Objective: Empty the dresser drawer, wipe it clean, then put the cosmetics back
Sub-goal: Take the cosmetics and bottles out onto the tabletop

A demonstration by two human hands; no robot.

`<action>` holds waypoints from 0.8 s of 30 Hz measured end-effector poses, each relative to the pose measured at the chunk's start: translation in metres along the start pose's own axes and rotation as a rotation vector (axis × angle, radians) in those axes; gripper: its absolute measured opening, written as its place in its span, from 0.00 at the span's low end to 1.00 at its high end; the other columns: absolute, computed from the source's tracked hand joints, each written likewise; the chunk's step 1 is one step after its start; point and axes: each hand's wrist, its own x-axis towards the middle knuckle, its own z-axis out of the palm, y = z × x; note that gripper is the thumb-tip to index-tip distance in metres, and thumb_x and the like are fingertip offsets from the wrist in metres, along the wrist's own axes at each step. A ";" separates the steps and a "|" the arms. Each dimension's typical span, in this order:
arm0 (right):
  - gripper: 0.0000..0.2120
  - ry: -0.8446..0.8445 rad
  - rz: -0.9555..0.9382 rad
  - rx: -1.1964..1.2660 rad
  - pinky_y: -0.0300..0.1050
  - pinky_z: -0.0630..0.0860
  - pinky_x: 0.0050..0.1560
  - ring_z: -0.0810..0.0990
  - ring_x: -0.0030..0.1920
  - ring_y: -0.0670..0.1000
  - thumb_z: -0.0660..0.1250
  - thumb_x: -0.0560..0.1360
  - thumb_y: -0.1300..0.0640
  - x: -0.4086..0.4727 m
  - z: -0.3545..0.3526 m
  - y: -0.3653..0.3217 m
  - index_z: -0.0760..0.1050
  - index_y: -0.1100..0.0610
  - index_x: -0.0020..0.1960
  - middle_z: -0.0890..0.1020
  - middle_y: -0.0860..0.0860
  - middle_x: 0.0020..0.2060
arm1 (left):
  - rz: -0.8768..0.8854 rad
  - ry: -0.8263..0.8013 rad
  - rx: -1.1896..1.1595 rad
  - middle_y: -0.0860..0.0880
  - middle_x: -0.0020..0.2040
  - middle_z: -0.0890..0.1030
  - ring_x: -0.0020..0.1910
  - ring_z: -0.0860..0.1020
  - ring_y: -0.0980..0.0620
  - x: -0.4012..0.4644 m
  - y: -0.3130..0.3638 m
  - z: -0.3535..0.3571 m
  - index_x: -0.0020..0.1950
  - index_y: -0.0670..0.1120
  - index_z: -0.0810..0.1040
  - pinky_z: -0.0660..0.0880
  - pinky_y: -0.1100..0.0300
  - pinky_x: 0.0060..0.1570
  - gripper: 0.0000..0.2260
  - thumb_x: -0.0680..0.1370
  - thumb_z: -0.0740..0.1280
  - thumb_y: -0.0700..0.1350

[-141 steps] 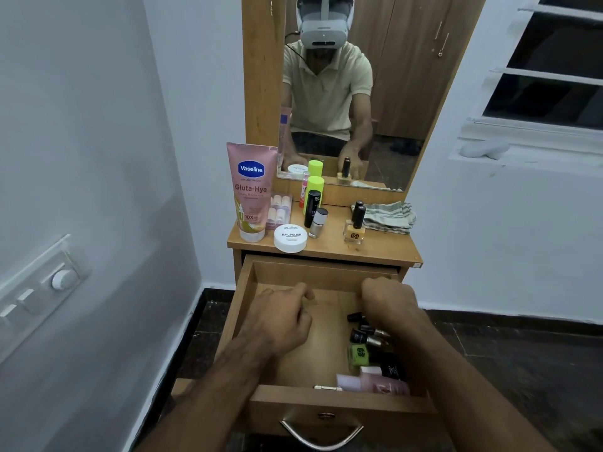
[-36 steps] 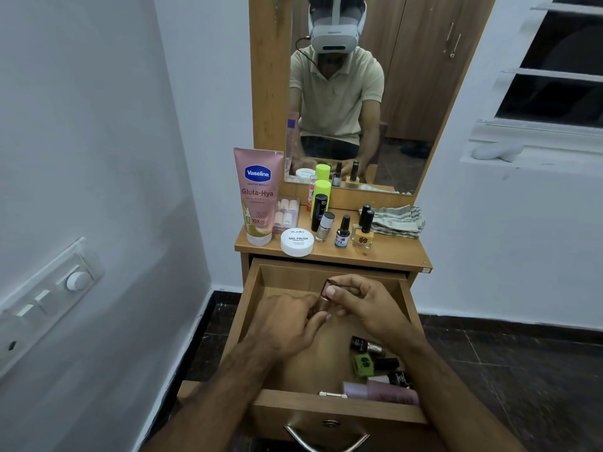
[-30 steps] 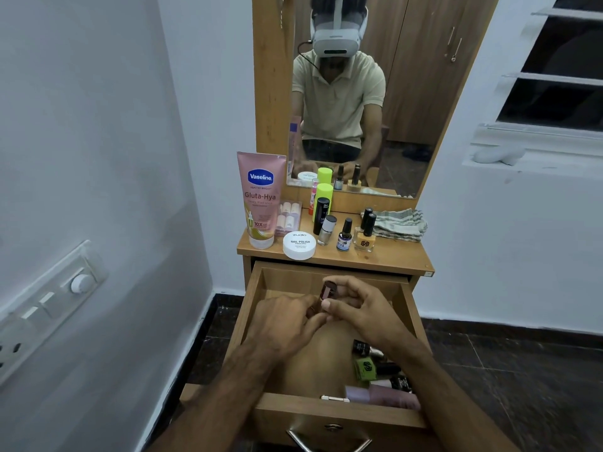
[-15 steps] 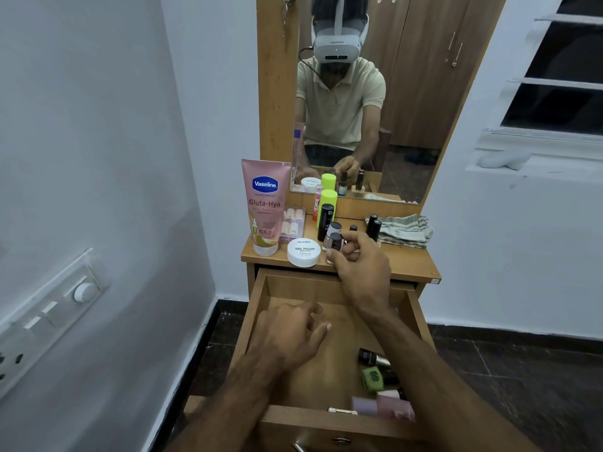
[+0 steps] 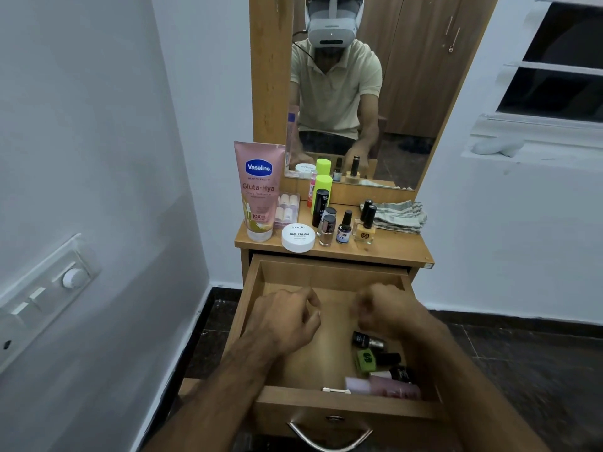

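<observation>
The wooden drawer (image 5: 254, 308) is pulled open below the dresser top (image 5: 391, 249). Both hands hover over it, apart from each other. My left hand (image 5: 287, 321) has loosely curled fingers and holds nothing. My right hand (image 5: 385, 309) is blurred, its fingers loosely bent, with nothing seen in it. Below it, at the drawer's right front, lie a dark nail polish bottle (image 5: 367, 340), a green bottle (image 5: 368, 361), a black-capped bottle (image 5: 396, 373) and a pink tube (image 5: 385, 386). A brown nail polish bottle (image 5: 327, 230) stands on the dresser top.
Also on the top are a pink Vaseline tube (image 5: 259, 190), a white jar (image 5: 298, 238), a blue bottle (image 5: 345, 228), a yellow bottle (image 5: 365, 229), a green tube (image 5: 322, 192) and a folded cloth (image 5: 398, 216). A mirror (image 5: 359, 93) rises behind. A wall is close on the left.
My right hand took a brown bottle from the drawer, set it on the dresser top beside the white jar, let go and came back down over the drawer. My left hand stayed over the drawer.
</observation>
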 end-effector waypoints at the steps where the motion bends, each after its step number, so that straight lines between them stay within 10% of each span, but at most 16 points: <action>1: 0.09 -0.085 0.021 -0.102 0.48 0.79 0.57 0.80 0.53 0.47 0.71 0.77 0.57 -0.004 0.004 0.004 0.80 0.48 0.57 0.82 0.46 0.54 | -0.001 -0.005 0.001 0.58 0.46 0.84 0.47 0.80 0.58 0.000 0.000 0.000 0.60 0.57 0.76 0.78 0.58 0.48 0.11 0.80 0.63 0.58; 8: 0.11 -0.089 0.036 -0.027 0.51 0.79 0.59 0.81 0.55 0.49 0.71 0.76 0.56 0.002 0.029 0.017 0.81 0.46 0.57 0.83 0.48 0.57 | 0.014 -0.020 0.008 0.58 0.48 0.84 0.48 0.80 0.58 -0.001 -0.001 -0.001 0.61 0.56 0.76 0.76 0.61 0.48 0.11 0.80 0.63 0.56; 16: 0.13 -0.071 -0.153 0.877 0.43 0.79 0.42 0.85 0.46 0.50 0.75 0.76 0.58 0.001 0.031 0.012 0.79 0.53 0.60 0.86 0.56 0.49 | 0.125 -0.051 -0.016 0.58 0.54 0.84 0.52 0.81 0.58 0.000 0.000 0.003 0.69 0.59 0.72 0.74 0.62 0.47 0.19 0.79 0.65 0.60; 24: 0.15 -0.125 -0.215 0.973 0.45 0.78 0.48 0.84 0.49 0.50 0.75 0.76 0.59 -0.006 0.026 0.010 0.78 0.58 0.60 0.88 0.52 0.49 | 0.075 0.048 0.018 0.58 0.57 0.83 0.55 0.80 0.58 0.001 -0.002 0.002 0.68 0.59 0.71 0.74 0.61 0.47 0.19 0.79 0.62 0.64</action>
